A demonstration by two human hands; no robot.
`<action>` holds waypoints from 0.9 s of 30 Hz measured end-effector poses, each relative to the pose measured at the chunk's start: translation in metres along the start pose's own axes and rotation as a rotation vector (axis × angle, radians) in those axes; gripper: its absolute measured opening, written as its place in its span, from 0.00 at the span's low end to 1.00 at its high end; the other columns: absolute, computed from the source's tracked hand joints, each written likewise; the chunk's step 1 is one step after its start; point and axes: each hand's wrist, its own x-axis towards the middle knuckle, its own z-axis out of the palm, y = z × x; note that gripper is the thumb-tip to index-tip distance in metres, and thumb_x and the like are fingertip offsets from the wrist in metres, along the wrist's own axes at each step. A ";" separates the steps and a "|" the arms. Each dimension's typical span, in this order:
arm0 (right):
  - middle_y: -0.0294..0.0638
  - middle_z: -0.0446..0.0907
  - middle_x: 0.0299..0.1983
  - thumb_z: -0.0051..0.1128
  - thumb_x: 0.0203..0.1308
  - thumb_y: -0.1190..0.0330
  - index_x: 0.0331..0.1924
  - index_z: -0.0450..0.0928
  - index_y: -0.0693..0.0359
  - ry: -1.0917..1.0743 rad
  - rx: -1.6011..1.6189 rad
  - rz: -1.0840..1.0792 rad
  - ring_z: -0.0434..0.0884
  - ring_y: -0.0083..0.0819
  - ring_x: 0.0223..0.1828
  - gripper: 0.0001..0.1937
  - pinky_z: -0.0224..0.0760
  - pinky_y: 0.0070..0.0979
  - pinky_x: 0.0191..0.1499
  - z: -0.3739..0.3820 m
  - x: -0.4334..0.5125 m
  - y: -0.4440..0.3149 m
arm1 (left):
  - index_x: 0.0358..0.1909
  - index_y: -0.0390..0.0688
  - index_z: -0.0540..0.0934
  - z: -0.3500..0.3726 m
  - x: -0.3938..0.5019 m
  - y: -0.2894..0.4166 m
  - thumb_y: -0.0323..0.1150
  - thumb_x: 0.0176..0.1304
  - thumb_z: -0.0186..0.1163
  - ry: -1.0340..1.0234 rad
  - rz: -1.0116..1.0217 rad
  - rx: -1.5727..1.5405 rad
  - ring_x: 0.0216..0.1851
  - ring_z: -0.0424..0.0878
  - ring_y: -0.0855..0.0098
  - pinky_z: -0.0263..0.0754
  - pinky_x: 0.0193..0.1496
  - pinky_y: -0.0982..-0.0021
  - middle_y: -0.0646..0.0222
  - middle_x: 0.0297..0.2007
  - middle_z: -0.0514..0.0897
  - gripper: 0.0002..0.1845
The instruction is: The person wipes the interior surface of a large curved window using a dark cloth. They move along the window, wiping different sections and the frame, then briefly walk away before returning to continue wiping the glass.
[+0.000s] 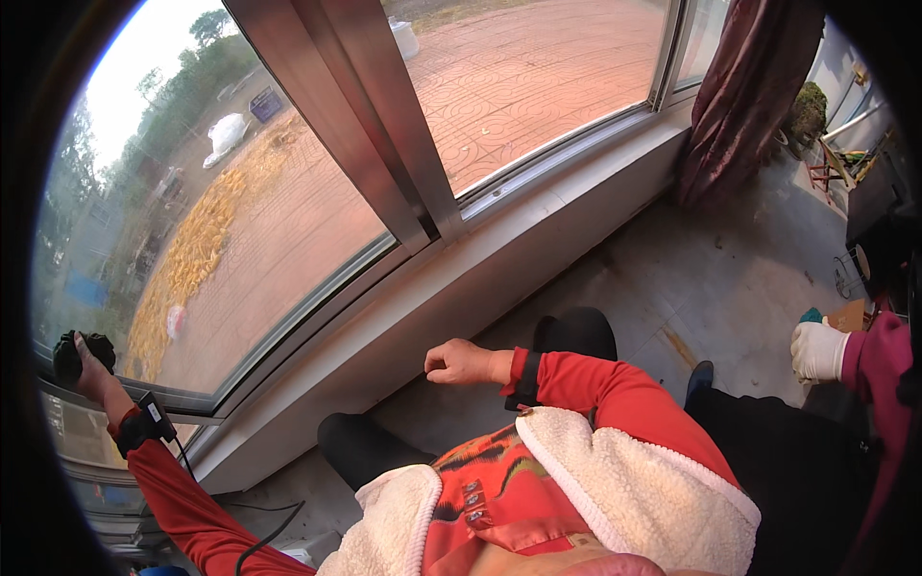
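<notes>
My left hand grips a dark crumpled cloth by the lower left of a sliding window's glass pane. A black strap with a small cabled device is around that wrist. In front of my body, my right hand hangs above the floor near the low wall, its fingers curled with nothing visible in them. Another black band wraps the right sleeve. The metal window frame rises between the left pane and the right window section.
A white sill runs under the window. At the right hang a dark red curtain and, lower down, a co-worker's white-gloved hand. A black cable crosses beside my left arm. Outside, corn cobs lie on paving.
</notes>
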 end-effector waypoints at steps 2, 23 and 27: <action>0.47 0.89 0.37 0.64 0.61 0.60 0.42 0.86 0.63 0.063 -0.038 0.016 0.88 0.42 0.41 0.14 0.81 0.34 0.49 -0.017 -0.018 -0.002 | 0.53 0.35 0.85 -0.004 -0.029 0.043 0.48 0.58 0.79 -0.142 0.178 -0.239 0.46 0.89 0.66 0.83 0.53 0.65 0.62 0.49 0.90 0.30; 0.46 0.89 0.35 0.65 0.62 0.62 0.41 0.87 0.64 0.192 0.031 0.043 0.88 0.37 0.36 0.13 0.80 0.31 0.44 -0.014 -0.036 -0.009 | 0.69 0.51 0.74 0.006 -0.144 0.462 0.31 0.53 0.70 -0.310 1.087 -0.278 0.60 0.75 0.51 0.80 0.56 0.50 0.59 0.58 0.75 0.37; 0.46 0.89 0.35 0.65 0.62 0.62 0.41 0.87 0.64 0.134 -0.028 0.070 0.88 0.37 0.36 0.13 0.80 0.31 0.44 -0.012 -0.035 -0.004 | 0.67 0.50 0.74 -0.002 -0.089 0.410 0.32 0.48 0.73 -0.225 1.018 -0.191 0.59 0.75 0.50 0.78 0.58 0.49 0.58 0.57 0.76 0.39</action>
